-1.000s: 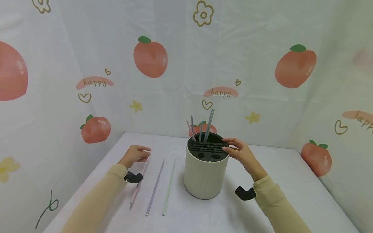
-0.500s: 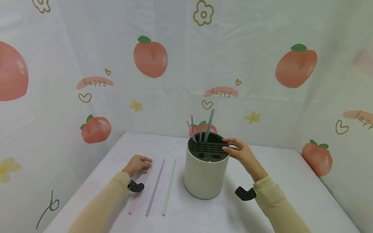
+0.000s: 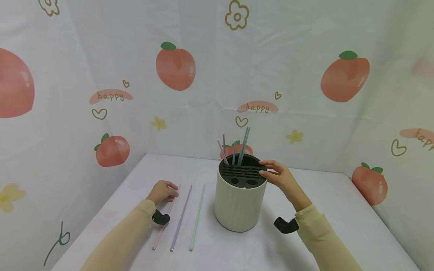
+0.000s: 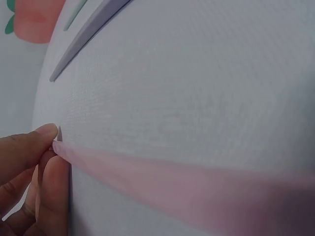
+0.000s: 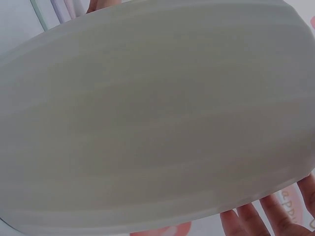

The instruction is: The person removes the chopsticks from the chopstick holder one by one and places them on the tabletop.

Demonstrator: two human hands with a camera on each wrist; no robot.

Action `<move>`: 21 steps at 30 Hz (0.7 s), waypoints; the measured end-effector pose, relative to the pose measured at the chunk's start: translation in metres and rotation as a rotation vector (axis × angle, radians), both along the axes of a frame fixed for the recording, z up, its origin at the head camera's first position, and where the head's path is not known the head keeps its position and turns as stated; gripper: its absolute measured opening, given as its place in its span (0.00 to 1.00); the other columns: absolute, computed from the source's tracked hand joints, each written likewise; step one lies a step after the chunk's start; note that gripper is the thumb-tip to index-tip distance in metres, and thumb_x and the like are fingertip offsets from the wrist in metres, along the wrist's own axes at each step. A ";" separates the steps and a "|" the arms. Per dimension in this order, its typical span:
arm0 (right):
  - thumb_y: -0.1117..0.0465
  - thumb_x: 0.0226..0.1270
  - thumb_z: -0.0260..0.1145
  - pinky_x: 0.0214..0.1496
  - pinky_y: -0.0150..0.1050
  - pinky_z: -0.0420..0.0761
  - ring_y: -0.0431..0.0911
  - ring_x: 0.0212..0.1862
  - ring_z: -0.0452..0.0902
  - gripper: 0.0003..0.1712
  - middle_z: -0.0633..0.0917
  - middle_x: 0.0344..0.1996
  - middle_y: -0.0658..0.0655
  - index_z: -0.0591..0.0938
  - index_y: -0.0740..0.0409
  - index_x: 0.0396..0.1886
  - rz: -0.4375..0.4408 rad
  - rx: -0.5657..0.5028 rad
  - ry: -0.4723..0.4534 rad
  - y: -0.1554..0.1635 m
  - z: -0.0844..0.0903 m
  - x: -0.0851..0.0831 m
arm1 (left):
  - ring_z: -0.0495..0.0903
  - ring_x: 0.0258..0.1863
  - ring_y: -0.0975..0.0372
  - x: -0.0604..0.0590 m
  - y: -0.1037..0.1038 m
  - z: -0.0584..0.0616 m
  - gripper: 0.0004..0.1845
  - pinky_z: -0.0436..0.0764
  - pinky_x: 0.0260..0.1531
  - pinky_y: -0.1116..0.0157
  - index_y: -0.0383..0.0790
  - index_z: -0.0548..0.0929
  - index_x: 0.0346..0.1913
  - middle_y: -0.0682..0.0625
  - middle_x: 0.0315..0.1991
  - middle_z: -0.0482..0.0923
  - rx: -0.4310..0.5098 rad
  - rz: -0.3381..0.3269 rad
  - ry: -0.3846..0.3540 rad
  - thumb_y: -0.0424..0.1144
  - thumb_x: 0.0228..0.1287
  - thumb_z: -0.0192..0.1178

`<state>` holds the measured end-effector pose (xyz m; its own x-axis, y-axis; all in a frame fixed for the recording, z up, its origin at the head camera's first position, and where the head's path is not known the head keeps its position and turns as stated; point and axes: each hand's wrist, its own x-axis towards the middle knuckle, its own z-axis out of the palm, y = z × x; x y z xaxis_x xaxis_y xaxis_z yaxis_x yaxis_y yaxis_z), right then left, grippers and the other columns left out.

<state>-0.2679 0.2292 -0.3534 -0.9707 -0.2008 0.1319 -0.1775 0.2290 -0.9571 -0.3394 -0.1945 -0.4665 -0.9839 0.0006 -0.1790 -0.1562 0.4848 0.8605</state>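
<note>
While left hand point(image 3: 162, 191) fingers point(image 4: 42, 142) pinch pink straw point(image 4: 162, 179) tip, right hand point(image 3: 279, 177) lies open on holder point(image 3: 239, 205) rim

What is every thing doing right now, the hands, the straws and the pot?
left hand: pinches the end of the pink straw
pink straw: flat on the table
purple straw: flat, untouched
green straw: flat, untouched
right hand: fingers on the holder's rim
holder: upright
straws in holder: standing, leaning

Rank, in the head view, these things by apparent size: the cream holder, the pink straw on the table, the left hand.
1. cream holder
2. pink straw, long but very thin
3. left hand, which pinches that straw's far end
</note>
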 end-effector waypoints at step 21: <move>0.58 0.69 0.63 0.70 0.60 0.64 0.64 0.70 0.61 0.29 0.67 0.65 0.68 0.69 0.64 0.66 0.005 0.007 0.001 0.001 0.000 0.000 | 0.80 0.23 0.65 0.004 0.001 0.004 0.15 0.83 0.25 0.71 0.28 0.82 0.46 0.44 0.30 0.82 -0.020 -0.003 -0.007 0.28 0.54 0.69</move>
